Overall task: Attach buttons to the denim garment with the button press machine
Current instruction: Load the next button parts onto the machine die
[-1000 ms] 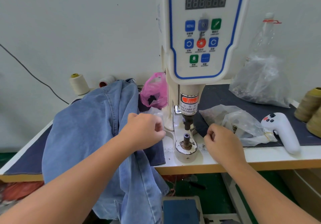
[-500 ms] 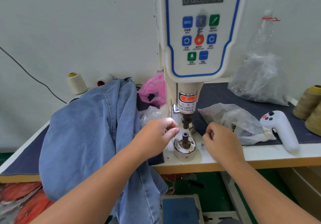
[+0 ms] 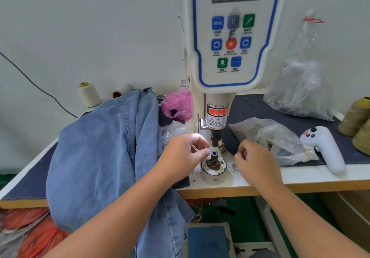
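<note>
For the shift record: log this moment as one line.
left hand: pinches small metal part beside lower die | right hand: curled, contents unclear | denim garment: off die

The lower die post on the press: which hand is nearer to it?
Left. The left hand has its fingertips right beside the lower die post; the right hand sits farther off to its right.

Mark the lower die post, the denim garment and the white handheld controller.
lower die post (image 3: 214, 154): head view, its top ring.
denim garment (image 3: 104, 147): head view, the draped panel's middle.
white handheld controller (image 3: 328, 149): head view, its grip.
</note>
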`<state>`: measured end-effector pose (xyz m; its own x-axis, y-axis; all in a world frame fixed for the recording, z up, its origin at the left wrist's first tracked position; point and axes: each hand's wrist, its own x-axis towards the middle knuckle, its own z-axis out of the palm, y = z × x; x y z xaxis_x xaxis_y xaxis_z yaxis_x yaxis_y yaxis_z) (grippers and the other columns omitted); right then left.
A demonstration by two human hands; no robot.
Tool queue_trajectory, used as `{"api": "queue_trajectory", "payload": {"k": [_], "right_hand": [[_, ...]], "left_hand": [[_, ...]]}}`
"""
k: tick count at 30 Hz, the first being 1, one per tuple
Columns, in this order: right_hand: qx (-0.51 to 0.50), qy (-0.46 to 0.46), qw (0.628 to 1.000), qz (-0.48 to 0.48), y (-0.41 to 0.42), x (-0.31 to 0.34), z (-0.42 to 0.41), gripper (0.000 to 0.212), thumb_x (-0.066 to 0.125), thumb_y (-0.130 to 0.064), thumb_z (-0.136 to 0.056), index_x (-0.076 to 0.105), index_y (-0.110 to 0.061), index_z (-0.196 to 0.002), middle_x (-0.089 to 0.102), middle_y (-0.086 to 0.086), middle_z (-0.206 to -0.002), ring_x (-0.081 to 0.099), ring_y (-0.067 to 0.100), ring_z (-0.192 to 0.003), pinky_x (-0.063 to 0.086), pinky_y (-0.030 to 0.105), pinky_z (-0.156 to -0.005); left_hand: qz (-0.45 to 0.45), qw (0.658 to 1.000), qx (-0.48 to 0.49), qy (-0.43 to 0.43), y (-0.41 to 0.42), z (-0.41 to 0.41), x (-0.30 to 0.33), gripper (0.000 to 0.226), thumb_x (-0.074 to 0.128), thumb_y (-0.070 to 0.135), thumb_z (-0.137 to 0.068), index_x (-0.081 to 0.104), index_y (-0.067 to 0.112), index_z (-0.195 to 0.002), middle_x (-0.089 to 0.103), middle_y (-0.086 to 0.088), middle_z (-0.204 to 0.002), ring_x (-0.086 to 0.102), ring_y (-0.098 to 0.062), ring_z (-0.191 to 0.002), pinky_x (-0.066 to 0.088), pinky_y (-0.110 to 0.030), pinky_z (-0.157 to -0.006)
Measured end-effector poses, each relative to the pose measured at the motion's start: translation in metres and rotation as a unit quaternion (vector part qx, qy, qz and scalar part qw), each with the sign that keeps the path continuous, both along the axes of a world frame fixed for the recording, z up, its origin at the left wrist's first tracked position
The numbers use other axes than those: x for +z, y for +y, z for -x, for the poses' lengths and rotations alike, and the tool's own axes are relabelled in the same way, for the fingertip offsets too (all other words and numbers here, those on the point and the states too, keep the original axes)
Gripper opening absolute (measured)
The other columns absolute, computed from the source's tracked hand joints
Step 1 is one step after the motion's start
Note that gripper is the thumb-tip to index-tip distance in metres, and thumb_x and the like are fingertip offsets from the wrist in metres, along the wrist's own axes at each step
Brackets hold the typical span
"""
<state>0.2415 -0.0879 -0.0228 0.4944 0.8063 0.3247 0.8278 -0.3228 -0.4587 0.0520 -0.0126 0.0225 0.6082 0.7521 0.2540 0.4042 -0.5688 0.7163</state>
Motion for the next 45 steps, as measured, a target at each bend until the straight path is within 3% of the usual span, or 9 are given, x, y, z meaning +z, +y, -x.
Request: {"api": "queue_trajectory", "payload": {"k": [7, 13, 18, 24, 26, 31, 41, 45], "right_hand": [[-0.001, 0.002, 1.0, 0.001, -0.0001, 0.0012, 0.0008, 0.017, 0.058, -0.022, -0.093, 0.051, -0.026, -0.078, 0.048, -0.011, -0.064, 0.044, 0.003, -0.061, 0.023, 0.018, -0.051], [0.001, 0.003, 1.0, 0.0, -0.0002, 0.0008, 0.0007, 0.016, 0.058, -0.022, -0.092, 0.051, -0.026, -0.078, 0.048, -0.01, -0.064, 0.045, 0.004, -0.061, 0.023, 0.018, -0.051], [0.002, 0.004, 1.0, -0.001, 0.0, 0.0001, 0.0001, 0.016, 0.058, -0.022, -0.092, 0.052, -0.026, -0.078, 0.05, -0.009, -0.065, 0.046, 0.004, -0.061, 0.024, 0.018, -0.051], [0.004, -0.001, 1.0, -0.003, 0.0005, -0.0007, -0.0001, 0.016, 0.057, -0.021, -0.091, 0.052, -0.025, -0.077, 0.052, -0.008, -0.064, 0.047, 0.005, -0.06, 0.025, 0.02, -0.05], [0.003, -0.002, 1.0, -0.003, 0.0002, -0.0013, -0.0007, 0.015, 0.058, -0.022, -0.091, 0.053, -0.025, -0.078, 0.052, -0.008, -0.064, 0.047, 0.005, -0.06, 0.025, 0.02, -0.05], [0.005, -0.002, 1.0, -0.004, 0.001, -0.0014, -0.0009, 0.015, 0.058, -0.022, -0.091, 0.054, -0.025, -0.078, 0.053, -0.008, -0.065, 0.048, 0.005, -0.06, 0.025, 0.02, -0.05], [0.007, 0.002, 1.0, -0.008, 0.0008, -0.0011, -0.0007, 0.013, 0.057, -0.021, -0.091, 0.055, -0.023, -0.079, 0.053, -0.007, -0.065, 0.048, 0.006, -0.061, 0.027, 0.023, -0.05], [0.008, -0.001, 1.0, -0.007, 0.0009, -0.0013, -0.0007, 0.012, 0.057, -0.022, -0.092, 0.055, -0.023, -0.08, 0.054, -0.007, -0.065, 0.049, 0.006, -0.062, 0.027, 0.022, -0.05]], "left_hand": [[0.076, 0.996, -0.002, -0.056, 0.0032, 0.0, 0.0002, 0.011, 0.079, 0.015, -0.082, 0.072, 0.023, -0.085, 0.072, 0.003, -0.08, 0.061, 0.002, -0.066, 0.05, -0.01, -0.064], [0.101, 0.992, -0.024, -0.069, 0.0028, 0.0008, 0.0001, 0.018, 0.078, 0.012, -0.083, 0.072, 0.029, -0.083, 0.07, 0.009, -0.076, 0.062, -0.001, -0.068, 0.052, -0.012, -0.067], [0.122, 0.989, -0.038, -0.071, 0.0004, -0.0007, -0.0002, 0.021, 0.074, 0.008, -0.086, 0.073, 0.029, -0.087, 0.07, -0.002, -0.082, 0.061, -0.014, -0.074, 0.057, -0.031, -0.076], [0.141, 0.988, -0.033, -0.057, -0.0017, -0.0007, -0.0026, 0.018, 0.07, 0.01, -0.09, 0.075, 0.022, -0.102, 0.069, -0.005, -0.084, 0.056, -0.018, -0.072, 0.057, -0.039, -0.081], [0.146, 0.987, -0.032, -0.055, -0.0024, -0.0008, -0.0036, 0.019, 0.069, 0.01, -0.091, 0.075, 0.022, -0.105, 0.072, -0.01, -0.089, 0.059, -0.017, -0.074, 0.057, -0.034, -0.081], [0.179, 0.98, -0.025, -0.079, -0.0017, -0.0029, -0.0049, 0.03, 0.067, 0.01, -0.092, 0.071, 0.039, -0.086, 0.074, -0.005, -0.084, 0.065, -0.006, -0.072, 0.052, -0.012, -0.067], [0.235, 0.967, -0.028, -0.092, 0.0021, -0.0055, -0.0067, 0.025, 0.064, 0.006, -0.092, 0.076, 0.027, -0.098, 0.074, -0.005, -0.094, 0.059, 0.005, -0.062, 0.044, -0.008, -0.058], [0.23, 0.968, -0.034, -0.094, 0.0024, -0.0052, -0.0075, 0.026, 0.065, 0.006, -0.092, 0.075, 0.03, -0.095, 0.07, 0.009, -0.078, 0.06, 0.005, -0.062, 0.044, -0.008, -0.057]]}}
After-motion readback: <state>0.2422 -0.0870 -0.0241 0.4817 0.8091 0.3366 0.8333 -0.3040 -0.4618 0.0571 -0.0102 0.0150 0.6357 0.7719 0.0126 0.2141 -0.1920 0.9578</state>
